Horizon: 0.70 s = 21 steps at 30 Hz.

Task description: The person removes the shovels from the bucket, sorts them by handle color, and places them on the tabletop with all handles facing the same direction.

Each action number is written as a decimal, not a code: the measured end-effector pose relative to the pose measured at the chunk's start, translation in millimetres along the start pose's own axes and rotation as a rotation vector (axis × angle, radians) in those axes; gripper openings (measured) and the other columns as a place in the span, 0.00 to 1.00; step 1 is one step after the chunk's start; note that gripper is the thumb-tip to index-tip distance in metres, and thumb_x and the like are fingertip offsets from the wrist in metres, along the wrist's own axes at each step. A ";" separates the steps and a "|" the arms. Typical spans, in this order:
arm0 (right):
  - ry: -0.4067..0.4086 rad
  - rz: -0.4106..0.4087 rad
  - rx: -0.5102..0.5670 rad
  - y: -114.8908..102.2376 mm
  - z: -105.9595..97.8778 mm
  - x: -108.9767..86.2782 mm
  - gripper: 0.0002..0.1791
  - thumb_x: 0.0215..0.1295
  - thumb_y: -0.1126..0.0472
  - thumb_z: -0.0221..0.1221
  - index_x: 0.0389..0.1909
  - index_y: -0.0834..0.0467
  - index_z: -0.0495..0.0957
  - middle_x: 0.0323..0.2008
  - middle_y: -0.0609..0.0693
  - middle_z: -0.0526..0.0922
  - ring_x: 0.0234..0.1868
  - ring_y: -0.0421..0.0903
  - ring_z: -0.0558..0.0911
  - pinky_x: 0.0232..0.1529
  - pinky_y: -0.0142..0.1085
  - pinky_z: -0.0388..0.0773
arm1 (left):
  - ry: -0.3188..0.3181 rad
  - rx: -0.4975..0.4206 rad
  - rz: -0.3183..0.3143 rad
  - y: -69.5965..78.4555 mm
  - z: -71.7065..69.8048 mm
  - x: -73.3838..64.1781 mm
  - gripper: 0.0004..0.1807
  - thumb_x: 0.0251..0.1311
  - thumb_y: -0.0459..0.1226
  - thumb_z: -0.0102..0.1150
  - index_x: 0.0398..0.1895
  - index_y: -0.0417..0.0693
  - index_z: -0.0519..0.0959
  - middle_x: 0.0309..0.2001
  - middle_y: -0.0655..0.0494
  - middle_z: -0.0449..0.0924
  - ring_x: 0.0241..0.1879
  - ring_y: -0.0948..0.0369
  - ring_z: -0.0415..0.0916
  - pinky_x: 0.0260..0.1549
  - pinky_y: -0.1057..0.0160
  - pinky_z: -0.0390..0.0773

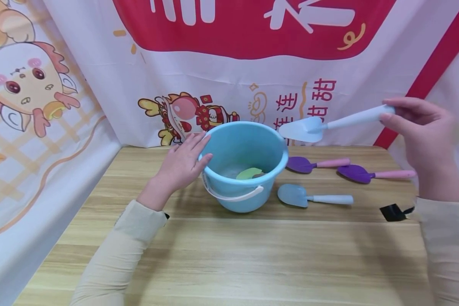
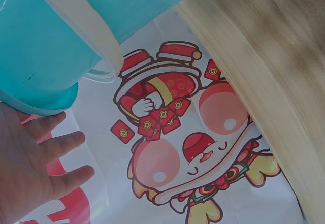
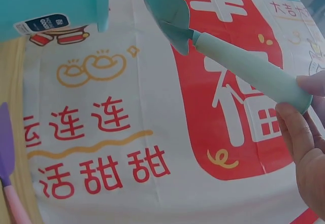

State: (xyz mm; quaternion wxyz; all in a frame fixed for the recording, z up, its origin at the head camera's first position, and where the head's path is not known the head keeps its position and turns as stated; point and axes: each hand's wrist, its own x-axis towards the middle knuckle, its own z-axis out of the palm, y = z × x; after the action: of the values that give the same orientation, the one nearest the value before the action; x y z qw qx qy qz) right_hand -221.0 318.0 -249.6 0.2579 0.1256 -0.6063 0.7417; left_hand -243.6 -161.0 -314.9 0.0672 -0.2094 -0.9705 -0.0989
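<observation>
A light blue bucket point(image 1: 239, 193) with a white handle stands on the table, a green piece point(image 1: 249, 173) and a brown piece lying inside it. My left hand point(image 1: 183, 161) rests on the bucket's left rim, fingers extended; the left wrist view shows those fingers point(image 2: 63, 145) spread beside the rim. Up at the right, my right hand point(image 1: 424, 127) pinches the handle end of a light blue toy shovel point(image 1: 353, 119). The shovel's blade points left, close to the bucket's right rim. In the right wrist view, thumb and fingers grip the end of the shovel's handle point(image 3: 249, 69).
Two purple shovels with pink handles, one nearer the bucket point(image 1: 300, 165) and one farther right point(image 1: 355, 174), lie right of the bucket. Another light blue shovel point(image 1: 293, 195) lies in front of them. A printed cloth point(image 1: 222, 72) hangs behind the wooden table point(image 1: 252, 263).
</observation>
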 end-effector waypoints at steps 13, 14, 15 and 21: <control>0.005 -0.005 0.098 7.4 -27.0 -10.1 0.18 0.62 0.81 0.63 0.54 0.77 0.80 0.44 0.59 0.86 0.40 0.47 0.85 0.50 0.33 0.78 | 0.000 -0.002 0.001 0.7 -0.5 0.2 0.37 0.79 0.56 0.39 0.84 0.54 0.48 0.83 0.50 0.45 0.81 0.47 0.39 0.70 0.30 0.50; 0.005 -0.011 0.098 8.0 -29.4 -10.7 0.18 0.62 0.81 0.63 0.54 0.77 0.80 0.44 0.59 0.86 0.40 0.47 0.84 0.51 0.33 0.78 | 0.000 -0.001 0.001 0.7 -0.5 0.2 0.37 0.79 0.57 0.38 0.84 0.54 0.48 0.83 0.50 0.45 0.81 0.47 0.39 0.70 0.30 0.50; 0.006 -0.013 0.095 8.7 -32.0 -11.4 0.18 0.62 0.81 0.63 0.54 0.77 0.80 0.44 0.59 0.86 0.40 0.47 0.84 0.51 0.33 0.78 | 0.000 -0.002 0.001 0.6 -0.4 0.1 0.38 0.79 0.57 0.38 0.84 0.54 0.48 0.83 0.50 0.45 0.81 0.47 0.39 0.70 0.30 0.50; 0.036 -0.006 0.094 13.3 -47.7 -14.6 0.18 0.62 0.80 0.63 0.54 0.77 0.80 0.44 0.58 0.86 0.42 0.47 0.85 0.52 0.32 0.78 | 0.001 0.001 0.004 0.1 0.0 -0.3 0.38 0.78 0.60 0.34 0.84 0.53 0.49 0.83 0.50 0.45 0.81 0.47 0.39 0.70 0.30 0.50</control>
State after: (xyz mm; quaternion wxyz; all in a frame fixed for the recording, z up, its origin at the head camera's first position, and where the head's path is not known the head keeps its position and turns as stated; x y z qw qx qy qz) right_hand -209.9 358.9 -279.0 0.2648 0.1258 -0.5655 0.7709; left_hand -243.2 -161.0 -314.9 0.0678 -0.2115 -0.9700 -0.0985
